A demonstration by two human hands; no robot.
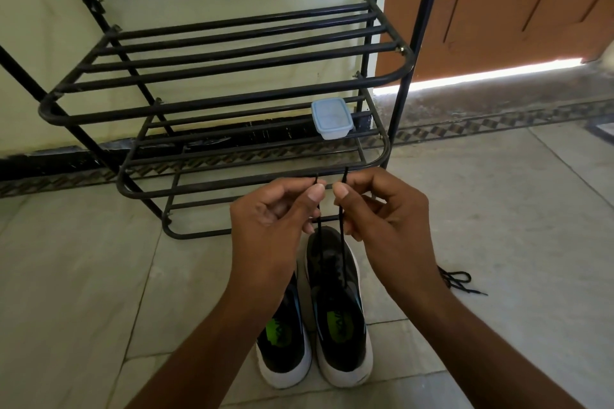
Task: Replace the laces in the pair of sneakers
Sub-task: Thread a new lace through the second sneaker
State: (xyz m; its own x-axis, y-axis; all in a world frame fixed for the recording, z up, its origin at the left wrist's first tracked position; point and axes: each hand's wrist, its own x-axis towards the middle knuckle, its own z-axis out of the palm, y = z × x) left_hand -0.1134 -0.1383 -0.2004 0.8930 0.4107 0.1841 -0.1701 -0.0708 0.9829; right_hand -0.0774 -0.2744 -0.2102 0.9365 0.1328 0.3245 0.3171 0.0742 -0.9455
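Both hands, left (275,212) and right (385,209), pinch lace (342,242) ends level at frame centre, strands dropping straight down to right sneaker (335,302) just below.

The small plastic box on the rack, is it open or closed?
Closed: the blue lid sits flat on the plastic box.

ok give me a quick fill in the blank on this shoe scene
1. Each hand pinches one end of a black ____.
2. The lace runs down into the ____ sneaker.
3. A loose lace lies on the ____.
4. The plastic box sits on the ____.

Missing: lace; right; floor; rack
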